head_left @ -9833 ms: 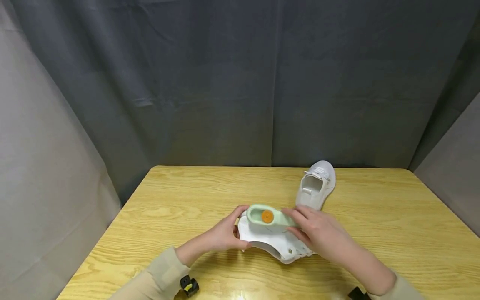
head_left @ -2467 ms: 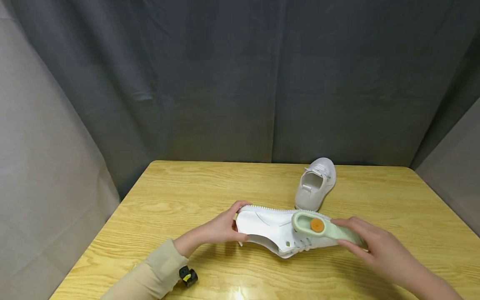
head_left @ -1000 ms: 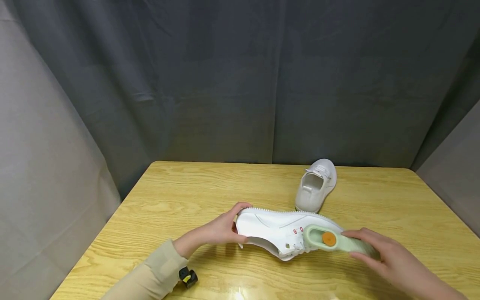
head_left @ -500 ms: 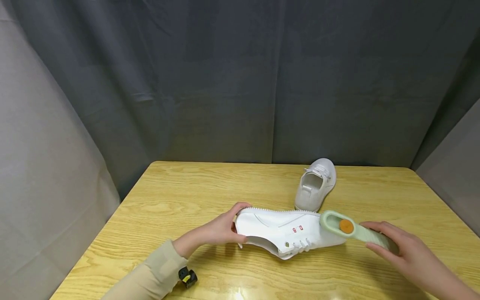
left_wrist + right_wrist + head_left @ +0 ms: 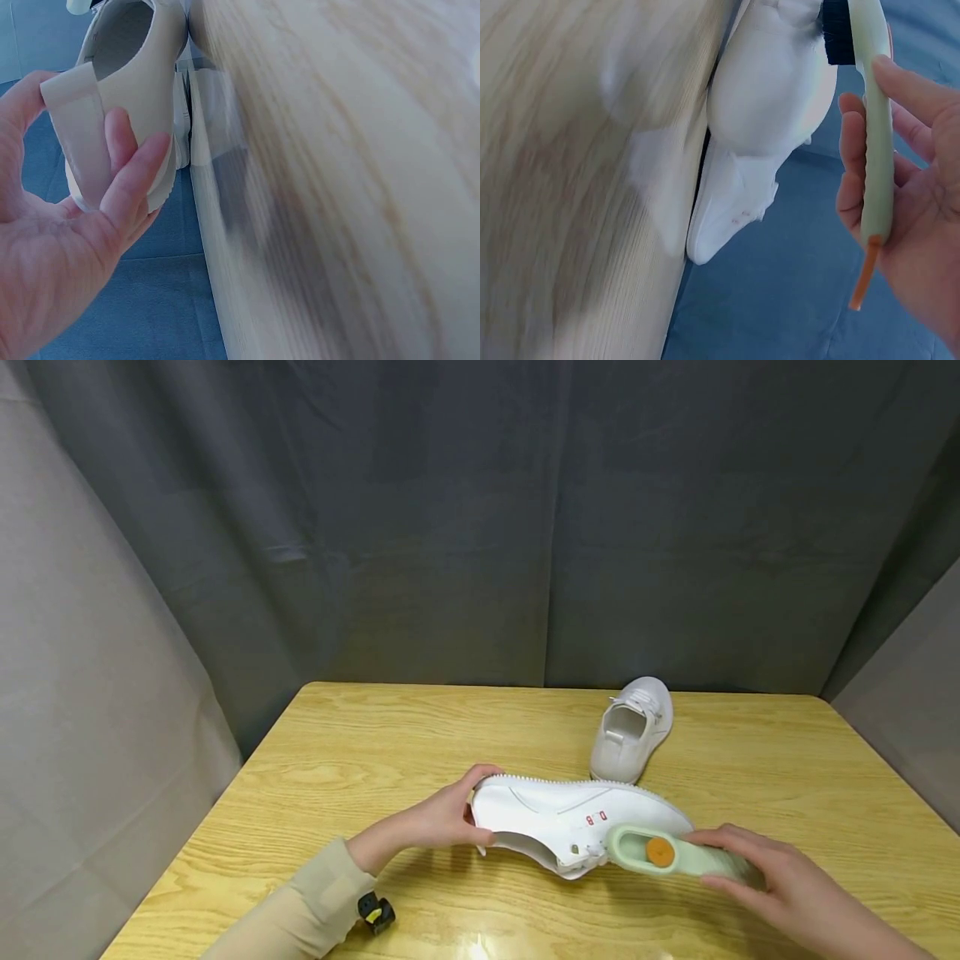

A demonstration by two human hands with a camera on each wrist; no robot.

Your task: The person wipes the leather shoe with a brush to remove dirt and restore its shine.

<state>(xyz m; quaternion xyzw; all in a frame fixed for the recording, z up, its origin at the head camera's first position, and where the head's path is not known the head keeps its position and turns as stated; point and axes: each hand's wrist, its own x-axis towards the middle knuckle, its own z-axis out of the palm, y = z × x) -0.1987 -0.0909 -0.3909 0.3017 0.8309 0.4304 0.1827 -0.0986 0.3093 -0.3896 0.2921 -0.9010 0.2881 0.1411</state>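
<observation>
A white shoe (image 5: 555,806) lies on its side on the table, small red letters on its upper. My left hand (image 5: 442,818) grips it by the heel; in the left wrist view the fingers curl round the heel and its pull tab (image 5: 79,135). My right hand (image 5: 772,881) holds a pale green brush (image 5: 693,860) with an orange button, its head over the shoe's laces and front. Dark bristles (image 5: 838,34) show in the right wrist view, close to the shoe, and an orange strap (image 5: 865,274) hangs from the handle's end. Whether the bristles touch is unclear.
A second white shoe (image 5: 626,743) stands upright behind the first, toe toward the back edge. The wooden table (image 5: 360,735) is bounded by a dark curtain (image 5: 420,568) behind and pale cloth at both sides. A small black device (image 5: 377,912) sits at the left wrist.
Over the last seconds the brush has gone from the heel side to the shoe's front. Since half a second ago it has moved left and nearer, from the toe to the laces. The left hand stays put.
</observation>
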